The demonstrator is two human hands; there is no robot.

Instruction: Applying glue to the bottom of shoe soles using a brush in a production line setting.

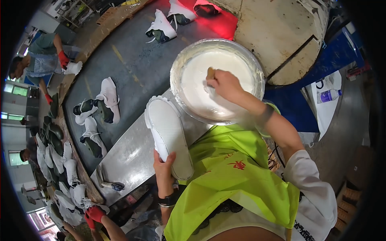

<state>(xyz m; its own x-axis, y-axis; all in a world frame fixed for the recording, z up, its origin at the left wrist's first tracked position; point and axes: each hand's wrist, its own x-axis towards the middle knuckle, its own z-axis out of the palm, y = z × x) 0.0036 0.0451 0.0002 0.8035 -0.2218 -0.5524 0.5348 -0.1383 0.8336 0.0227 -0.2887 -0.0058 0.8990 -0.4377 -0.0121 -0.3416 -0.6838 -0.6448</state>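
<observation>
Shoe sole (171, 136), white rubber w/ fine ribbed texture, matt, gripped at heel end by bare left hand (164, 168). Steel bench (128, 156), brushed metal w/ dull sheen, scuffed along near edge. Round basin (217, 78), thin metal rim crusted w/ dried white paste; inside, thick white glue, smooth & wet-glossy. Brush handle (210, 73), pale wood, in bare right hand (225, 85). Apron (237, 172), lime-green synthetic cloth, slick, slight shine, creased. Conveyor belt (132, 68), dark grey rubbery surface, matt, dusty. Shoe uppers (105, 100) on belt, white & dark fabric, soft matt. Belt's edge rail (80, 168), worn rough wood. Co-worker's gloves (63, 59), red knit cloth. Bottle (329, 95) at right, clear plastic.
</observation>
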